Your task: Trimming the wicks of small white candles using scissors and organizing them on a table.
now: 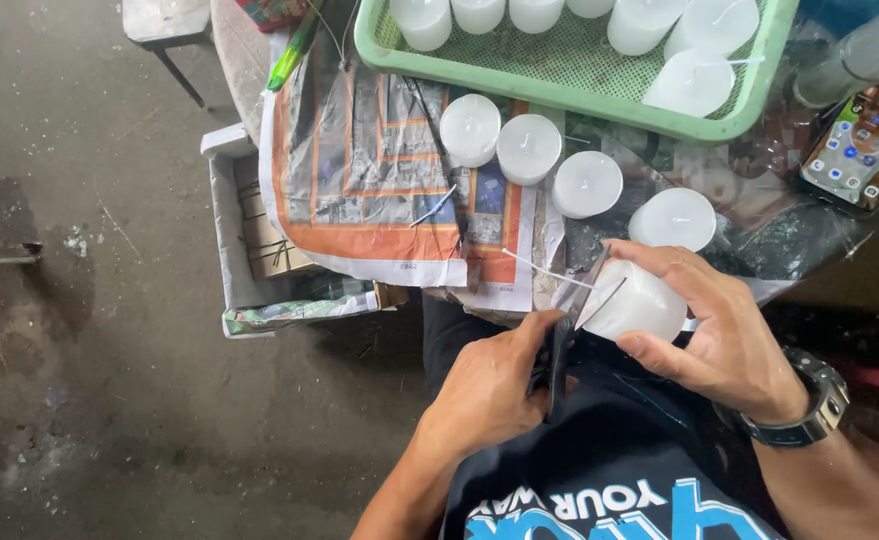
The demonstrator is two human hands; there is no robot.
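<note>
Fingers (660, 268) wrap a white candle (635, 300) — squat, long-wicked.

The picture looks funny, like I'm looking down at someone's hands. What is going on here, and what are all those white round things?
The camera sits on a person's head and looks down, so you see their own two hands and lap. The right hand holds a white candle on its side. The left hand holds scissors, with the blades at the candle's end, where a long wick sticks out. On the table, four more candles stand on newspaper. A green tray behind them holds more candles. A phone lies at the right.
</note>
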